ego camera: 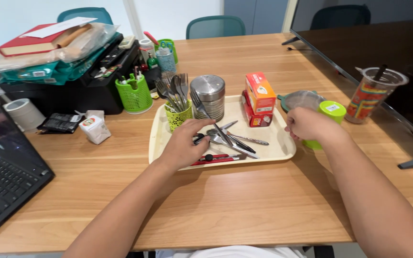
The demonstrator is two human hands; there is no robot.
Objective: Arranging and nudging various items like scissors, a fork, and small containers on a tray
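A cream tray (283,149) lies on the wooden table. My left hand (183,143) rests on the tray and its fingers close around a fork (210,118) whose tines point up toward a steel canister (208,95). Loose spoons and knives (239,140) lie beside the fingers, and a red utility knife (218,158) lies at the tray's near rim. A green mesh holder (178,117) full of forks stands at the tray's left. My right hand (308,124) hovers at the tray's right edge, fingers curled, in front of a green-lidded cup (332,111); whether it grips anything is hidden.
Two red and orange boxes (259,98) stand on the tray. A laptop (1,177) sits at left, a black case with books (63,71) behind it, a green pen basket (134,94), a drink cup with straw (374,93) and a dark screen (383,43) at right.
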